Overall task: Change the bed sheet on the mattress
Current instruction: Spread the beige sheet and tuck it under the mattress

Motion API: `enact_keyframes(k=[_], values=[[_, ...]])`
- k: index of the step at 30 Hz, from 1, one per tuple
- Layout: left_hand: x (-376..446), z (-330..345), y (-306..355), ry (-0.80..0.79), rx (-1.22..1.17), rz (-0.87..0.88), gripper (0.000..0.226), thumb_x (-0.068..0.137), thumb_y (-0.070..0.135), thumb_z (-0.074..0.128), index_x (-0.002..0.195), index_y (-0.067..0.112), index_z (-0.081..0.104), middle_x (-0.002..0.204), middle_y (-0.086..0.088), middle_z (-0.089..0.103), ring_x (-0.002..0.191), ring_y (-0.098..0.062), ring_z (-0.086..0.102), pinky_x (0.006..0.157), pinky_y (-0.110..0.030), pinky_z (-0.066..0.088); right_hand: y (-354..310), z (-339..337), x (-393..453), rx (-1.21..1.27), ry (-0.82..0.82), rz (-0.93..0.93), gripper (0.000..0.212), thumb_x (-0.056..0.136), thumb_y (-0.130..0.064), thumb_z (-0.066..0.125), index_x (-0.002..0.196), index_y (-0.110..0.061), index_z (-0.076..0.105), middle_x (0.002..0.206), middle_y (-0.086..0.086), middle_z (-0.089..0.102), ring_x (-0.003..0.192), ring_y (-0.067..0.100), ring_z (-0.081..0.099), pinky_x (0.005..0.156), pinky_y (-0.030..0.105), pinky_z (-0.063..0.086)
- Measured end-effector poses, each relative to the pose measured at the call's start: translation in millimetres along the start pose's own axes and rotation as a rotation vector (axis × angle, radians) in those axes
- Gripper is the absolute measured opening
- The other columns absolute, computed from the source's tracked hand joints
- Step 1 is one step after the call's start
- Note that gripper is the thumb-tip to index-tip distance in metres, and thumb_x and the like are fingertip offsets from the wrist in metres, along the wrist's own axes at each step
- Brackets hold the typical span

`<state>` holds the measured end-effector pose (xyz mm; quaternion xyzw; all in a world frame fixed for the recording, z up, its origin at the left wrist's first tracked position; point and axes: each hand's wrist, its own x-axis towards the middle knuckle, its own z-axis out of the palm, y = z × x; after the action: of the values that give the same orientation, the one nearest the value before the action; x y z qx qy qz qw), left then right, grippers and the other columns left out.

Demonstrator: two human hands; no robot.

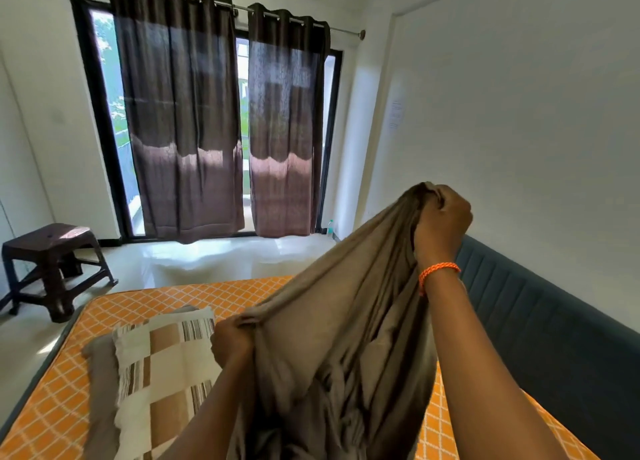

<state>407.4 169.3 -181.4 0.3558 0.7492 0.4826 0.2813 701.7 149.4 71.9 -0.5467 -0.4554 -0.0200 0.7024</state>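
A taupe bed sheet (339, 314) hangs bunched between my two hands above the mattress. My right hand (441, 220) grips its edge, raised high on the right. Lower down at the centre, my left hand (232, 342) pinches another part of the same edge. The bare mattress (145, 300) has an orange cover with a white diamond pattern. On it at the left lies a folded checked cloth in brown, beige and white (162, 366), resting on a grey folded piece (100, 373).
A dark teal padded headboard (540, 324) runs along the right wall. A dark brown plastic stool (52, 259) stands on the pale floor at the left. Brown curtains (187, 120) cover the glass door ahead, with a small bottle (330, 227) near its right corner.
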Motion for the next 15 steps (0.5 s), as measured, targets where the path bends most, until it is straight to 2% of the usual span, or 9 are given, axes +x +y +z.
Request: enact_keyframes(k=[2, 4, 5, 7, 8, 10, 12, 14, 15], values=[[-0.3, -0.8, 23.0, 0.003, -0.014, 0.087, 0.024, 0.098, 0.028, 0.066, 0.090, 0.011, 0.081, 0.097, -0.021, 0.076, 0.091, -0.043, 0.069, 0.073, -0.042, 0.049, 11.5, 3.8, -9.6, -0.041, -0.085, 0.073, 0.027, 0.097, -0.013, 0.049, 0.078, -0.005, 0.066, 0.075, 0.000, 0.066, 0.069, 0.011, 0.057, 0.065, 0.029, 0.045], [0.4, -4.4, 60.3, -0.009, -0.062, 0.186, 0.019, 0.093, 0.021, 0.065, 0.085, 0.015, 0.082, 0.093, -0.017, 0.077, 0.089, -0.041, 0.069, 0.072, -0.041, 0.051, 16.7, 6.2, -21.7, -0.038, -0.153, 0.146, 0.023, 0.095, -0.011, 0.051, 0.091, -0.014, 0.073, 0.089, -0.004, 0.072, 0.081, 0.007, 0.065, 0.077, 0.034, 0.054], [-1.9, -8.5, 83.1, -0.023, -0.107, 0.224, 0.019, 0.089, 0.018, 0.064, 0.084, 0.018, 0.082, 0.091, -0.013, 0.078, 0.090, -0.040, 0.070, 0.073, -0.039, 0.052, 17.1, 7.7, -28.4, -0.014, -0.201, 0.174, 0.025, 0.096, -0.009, 0.050, 0.097, -0.017, 0.073, 0.090, -0.008, 0.069, 0.078, -0.001, 0.063, 0.077, 0.033, 0.053], [-12.8, -19.5, 133.1, -0.053, -0.219, 0.350, 0.026, 0.080, 0.027, 0.060, 0.085, 0.019, 0.084, 0.090, -0.007, 0.079, 0.091, -0.033, 0.073, 0.077, -0.037, 0.055, 11.8, 11.7, -43.6, 0.036, -0.350, 0.194, 0.029, 0.097, -0.006, 0.047, 0.107, -0.023, 0.069, 0.080, -0.010, 0.062, 0.062, -0.002, 0.056, 0.067, 0.029, 0.046], [-22.0, -24.9, 158.7, -0.086, -0.276, 0.490, 0.028, 0.079, 0.027, 0.060, 0.089, 0.017, 0.085, 0.091, -0.004, 0.080, 0.091, -0.027, 0.074, 0.080, -0.034, 0.057, 8.2, 14.7, -52.2, 0.077, -0.457, 0.183, 0.032, 0.098, -0.007, 0.046, 0.112, -0.025, 0.068, 0.076, -0.011, 0.061, 0.059, 0.000, 0.054, 0.063, 0.027, 0.044], [-46.6, -30.3, 207.2, -0.231, -0.367, 0.851, 0.024, 0.087, 0.007, 0.064, 0.099, 0.012, 0.084, 0.098, 0.000, 0.080, 0.092, -0.013, 0.075, 0.084, -0.024, 0.058, -3.0, 20.3, -67.5, 0.201, -0.680, 0.154, 0.030, 0.101, -0.008, 0.048, 0.115, -0.024, 0.069, 0.069, -0.017, 0.062, 0.059, 0.000, 0.053, 0.059, 0.021, 0.044], [-67.9, -30.5, 240.8, -0.332, -0.361, 1.130, 0.028, 0.093, -0.008, 0.063, 0.105, 0.009, 0.082, 0.106, 0.002, 0.079, 0.095, 0.000, 0.074, 0.089, -0.017, 0.057, -9.7, 26.4, -78.5, 0.231, -0.764, 0.069, 0.016, 0.103, -0.016, 0.057, 0.100, -0.021, 0.072, 0.070, -0.017, 0.064, 0.062, -0.001, 0.054, 0.060, 0.017, 0.043], [-70.5, -25.2, 252.7, -0.324, -0.329, 1.228, 0.031, 0.095, -0.008, 0.063, 0.110, 0.014, 0.079, 0.108, 0.007, 0.075, 0.097, 0.009, 0.070, 0.093, -0.017, 0.057, -7.7, 31.0, -82.3, 0.141, -0.663, -0.040, 0.030, 0.103, -0.028, 0.062, 0.074, -0.021, 0.065, 0.063, -0.012, 0.058, 0.059, 0.002, 0.049, 0.058, 0.023, 0.039], [-66.8, -22.1, 250.8, -0.300, -0.319, 1.242, 0.031, 0.095, -0.005, 0.064, 0.112, 0.015, 0.078, 0.108, 0.007, 0.073, 0.097, 0.009, 0.069, 0.094, -0.017, 0.057, -4.4, 31.9, -80.7, 0.075, -0.593, -0.082, 0.036, 0.104, -0.031, 0.060, 0.069, -0.024, 0.064, 0.061, -0.011, 0.056, 0.058, 0.002, 0.048, 0.057, 0.026, 0.038]])
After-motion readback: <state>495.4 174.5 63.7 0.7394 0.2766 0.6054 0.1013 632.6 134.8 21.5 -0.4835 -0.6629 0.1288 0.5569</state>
